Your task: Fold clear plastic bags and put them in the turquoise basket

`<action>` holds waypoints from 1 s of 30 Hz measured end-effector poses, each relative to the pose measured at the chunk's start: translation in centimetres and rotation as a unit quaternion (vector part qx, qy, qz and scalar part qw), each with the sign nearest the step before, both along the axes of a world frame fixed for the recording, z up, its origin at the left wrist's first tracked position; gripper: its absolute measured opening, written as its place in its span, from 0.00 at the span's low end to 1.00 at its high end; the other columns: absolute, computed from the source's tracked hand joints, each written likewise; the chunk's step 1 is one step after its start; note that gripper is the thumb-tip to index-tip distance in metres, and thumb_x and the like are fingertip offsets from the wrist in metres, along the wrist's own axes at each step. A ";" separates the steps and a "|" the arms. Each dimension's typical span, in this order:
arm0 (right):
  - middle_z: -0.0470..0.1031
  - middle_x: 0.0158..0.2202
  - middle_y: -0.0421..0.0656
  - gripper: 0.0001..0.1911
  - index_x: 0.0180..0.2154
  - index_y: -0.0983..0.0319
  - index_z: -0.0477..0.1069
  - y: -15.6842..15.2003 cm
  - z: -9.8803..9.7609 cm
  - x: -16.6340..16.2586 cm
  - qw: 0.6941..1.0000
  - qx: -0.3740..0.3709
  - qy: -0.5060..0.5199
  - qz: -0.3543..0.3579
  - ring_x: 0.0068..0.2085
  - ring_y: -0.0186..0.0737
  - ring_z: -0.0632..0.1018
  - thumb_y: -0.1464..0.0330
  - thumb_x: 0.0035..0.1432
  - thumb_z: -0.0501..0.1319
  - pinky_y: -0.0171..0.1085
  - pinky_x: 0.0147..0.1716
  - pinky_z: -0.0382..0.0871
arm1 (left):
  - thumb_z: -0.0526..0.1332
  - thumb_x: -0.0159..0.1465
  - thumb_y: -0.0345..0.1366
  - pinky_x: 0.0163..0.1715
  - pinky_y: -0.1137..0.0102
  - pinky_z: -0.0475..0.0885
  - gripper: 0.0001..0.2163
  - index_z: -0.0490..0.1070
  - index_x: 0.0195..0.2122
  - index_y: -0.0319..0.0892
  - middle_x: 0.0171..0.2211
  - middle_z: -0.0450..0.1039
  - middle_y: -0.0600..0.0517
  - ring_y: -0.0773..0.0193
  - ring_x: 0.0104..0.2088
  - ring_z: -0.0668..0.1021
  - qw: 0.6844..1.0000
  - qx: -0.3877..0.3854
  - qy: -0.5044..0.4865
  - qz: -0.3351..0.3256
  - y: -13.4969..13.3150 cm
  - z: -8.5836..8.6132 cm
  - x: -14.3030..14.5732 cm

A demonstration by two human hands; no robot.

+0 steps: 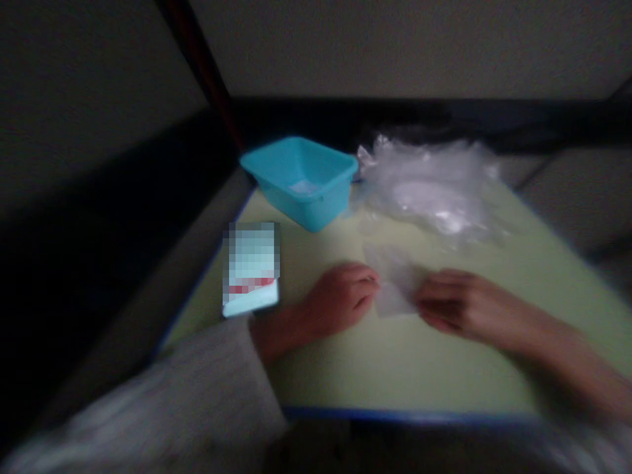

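Observation:
Between my two hands is a small clear plastic bag [395,299], lying on or just above the table. My left hand [345,296] has its fingertips pinched together at the bag's left edge. My right hand [449,299] is closed over the right edge, its fingers curled and slightly blurred. Whether anything is inside the bag cannot be made out in the dim light. Behind the hands lies a large heap of clear plastic bags [434,187], shiny and crumpled.
A turquoise plastic basin [316,207] stands at the back left, with something pale in its bottom. In front of it lies a lit phone or tablet [251,306], partly pixelated. The yellowish table [395,375] has a blue edge; walls rise behind and left.

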State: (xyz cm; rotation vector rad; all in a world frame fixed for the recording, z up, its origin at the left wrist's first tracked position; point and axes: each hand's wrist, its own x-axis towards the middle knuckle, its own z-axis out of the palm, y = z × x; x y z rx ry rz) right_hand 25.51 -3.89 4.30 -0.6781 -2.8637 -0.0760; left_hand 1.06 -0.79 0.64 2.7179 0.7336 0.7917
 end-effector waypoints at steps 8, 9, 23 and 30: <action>0.75 0.37 0.49 0.10 0.35 0.65 0.72 0.1 -0.1 -0.1 0.999 -0.024 0.037 -0.006 0.40 0.44 0.74 0.74 0.62 0.52 0.42 0.39 0.70 | 0.54 0.64 0.35 0.45 0.64 0.70 0.10 0.73 0.37 0.37 0.39 0.75 0.45 0.59 0.41 0.76 0.998 0.013 0.067 -0.006 -0.3 0.8 -0.1; 0.75 0.39 0.50 0.10 0.36 0.65 0.72 0.2 0.0 0.1 0.998 -0.038 0.039 -0.006 0.41 0.44 0.74 0.74 0.62 0.52 0.43 0.40 0.70 | 0.55 0.63 0.38 0.45 0.63 0.70 0.11 0.72 0.38 0.37 0.40 0.75 0.45 0.58 0.42 0.76 0.997 0.014 0.073 -0.008 -0.3 0.9 -0.2; 0.73 0.49 0.52 0.20 0.51 0.64 0.64 1.0 0.2 0.7 0.991 -0.117 0.053 -0.047 0.48 0.48 0.75 0.63 0.58 0.60 0.45 0.45 0.71 | 0.55 0.64 0.28 0.42 0.66 0.71 0.08 0.74 0.36 0.39 0.36 0.77 0.49 0.62 0.37 0.77 0.998 0.042 0.041 0.020 0.0 -0.6 0.2; 0.71 0.52 0.56 0.21 0.53 0.68 0.63 1.5 -0.7 0.4 0.995 -0.088 0.043 -0.031 0.53 0.50 0.73 0.63 0.62 0.56 0.49 0.50 0.69 | 0.55 0.64 0.28 0.42 0.66 0.72 0.08 0.74 0.36 0.39 0.36 0.78 0.48 0.62 0.38 0.78 0.997 0.050 0.049 0.017 -0.1 -0.2 0.0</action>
